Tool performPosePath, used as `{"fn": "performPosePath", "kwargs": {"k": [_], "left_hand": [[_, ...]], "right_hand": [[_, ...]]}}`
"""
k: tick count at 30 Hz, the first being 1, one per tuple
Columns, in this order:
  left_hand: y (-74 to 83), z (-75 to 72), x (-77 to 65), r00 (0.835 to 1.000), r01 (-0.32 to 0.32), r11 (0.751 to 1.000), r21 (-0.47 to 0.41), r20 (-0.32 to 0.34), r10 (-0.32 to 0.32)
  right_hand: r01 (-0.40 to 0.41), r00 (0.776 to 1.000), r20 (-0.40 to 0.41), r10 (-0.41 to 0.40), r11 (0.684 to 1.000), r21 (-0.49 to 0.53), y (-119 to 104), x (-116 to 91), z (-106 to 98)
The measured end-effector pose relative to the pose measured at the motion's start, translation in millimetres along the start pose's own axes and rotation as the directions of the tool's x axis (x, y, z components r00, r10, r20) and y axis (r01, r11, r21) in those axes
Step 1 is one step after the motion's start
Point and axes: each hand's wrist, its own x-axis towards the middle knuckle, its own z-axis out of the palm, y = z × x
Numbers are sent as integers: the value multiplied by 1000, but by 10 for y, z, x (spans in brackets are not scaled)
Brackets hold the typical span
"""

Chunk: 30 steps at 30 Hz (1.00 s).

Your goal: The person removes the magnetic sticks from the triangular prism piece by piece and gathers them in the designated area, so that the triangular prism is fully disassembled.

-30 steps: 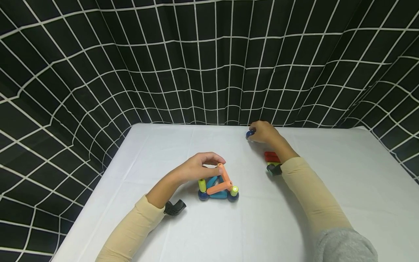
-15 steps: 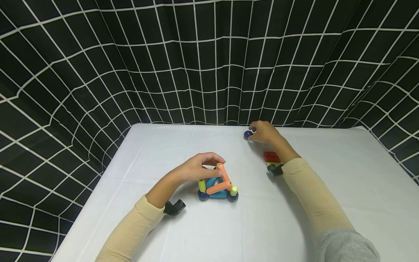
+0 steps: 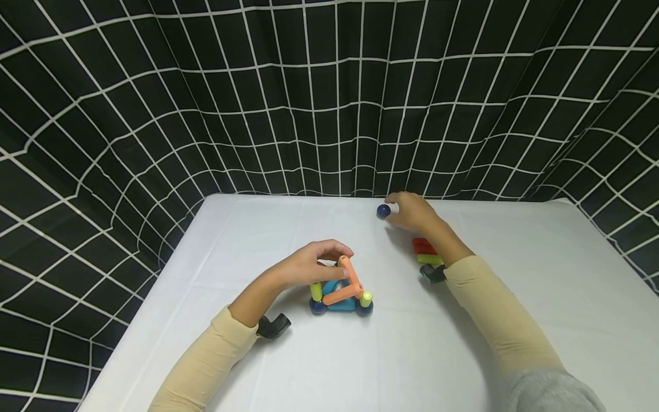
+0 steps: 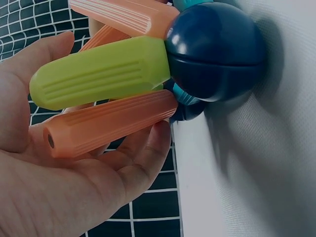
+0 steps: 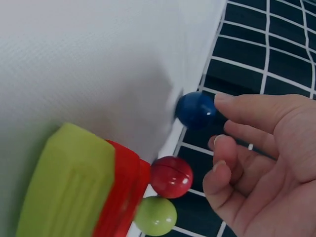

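Observation:
My left hand (image 3: 314,266) holds an upright orange stick (image 3: 350,270) between thumb and fingers. This stick belongs to a small frame of magnetic building pieces: orange, lime (image 4: 101,74) and teal sticks (image 3: 341,304) joined at dark blue balls (image 4: 215,52). The frame stands on the table, partly hidden by the hand. Near the table's far edge, my right hand (image 3: 412,212) has its fingers loosely bent beside a loose dark blue ball (image 3: 383,211). In the right wrist view the thumb tip is right at this ball (image 5: 196,110), with the other fingers away from it.
Red sticks (image 3: 424,246) and a lime stick (image 3: 429,258) lie below the right forearm. A red ball (image 5: 171,177) and a lime ball (image 5: 156,216) sit beside them in the right wrist view. A black gridded curtain (image 3: 334,103) rises behind the white table (image 3: 247,229).
The loose blue ball has moved left, out from between the right hand's fingers to its fingertips. The right hand has shifted slightly left. My left hand and the frame look much the same.

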Motion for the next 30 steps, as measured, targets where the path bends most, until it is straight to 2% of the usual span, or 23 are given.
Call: {"fn": "performPosePath", "kwargs": {"k": [7, 12, 19, 23, 30], "left_hand": [[-12, 15, -5, 1000, 16, 1000, -16, -5, -16], [-10, 21, -1, 1000, 8, 1000, -9, -4, -8], [-17, 5, -4, 1000, 20, 1000, 15, -9, -20], [-36, 16, 9, 1000, 20, 1000, 3, -2, -20], [-38, 0, 13, 1000, 16, 1000, 17, -6, -16]], "right_hand": [[66, 998, 25, -66, 997, -25, 10, 29, 88], [37, 999, 4, -37, 999, -40, -15, 34, 92], [21, 998, -49, -24, 998, -52, -12, 184, 148], [22, 999, -33, -24, 997, -68, 16, 228, 190], [29, 1000, -1, -29, 998, -47, 46, 170, 151]]}}
